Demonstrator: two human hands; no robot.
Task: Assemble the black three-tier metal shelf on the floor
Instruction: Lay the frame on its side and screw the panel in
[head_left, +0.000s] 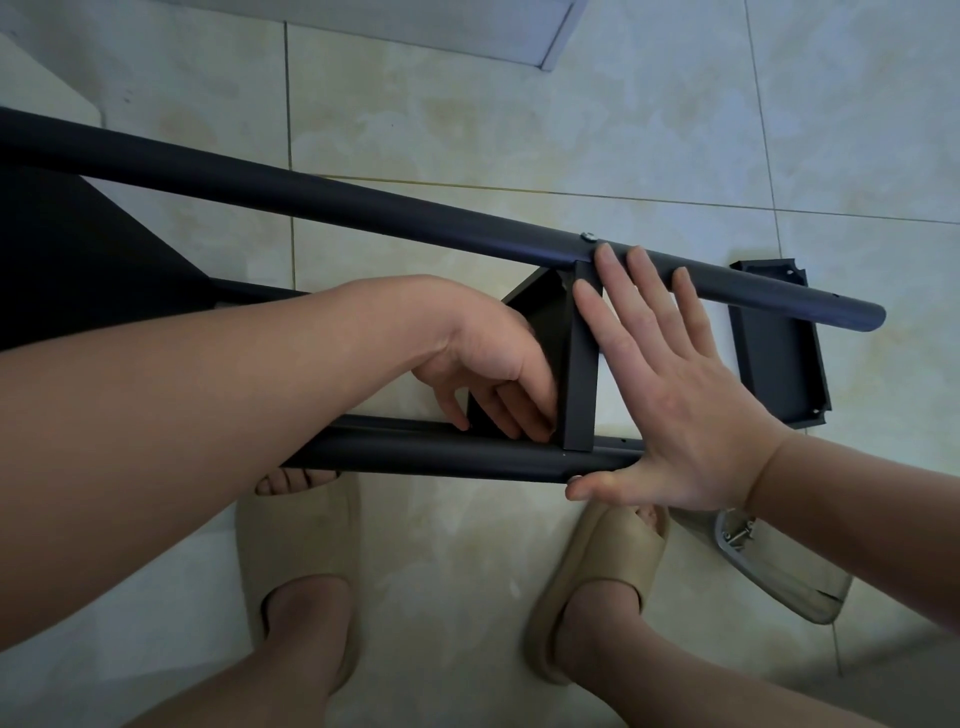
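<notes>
Shelf frame (78, 249) lies on the floor (519, 130), centre. Left hand (493, 369) curls round tier panel (579, 364) edge, seemingly gripping. Right hand (670, 395) grip wide, flat between upper pole (363, 202) and lower pole (441, 457). Loose panel (779, 353) at three o'clock, apart.

Dim, soft light; wide-angle edge distortion.
</notes>
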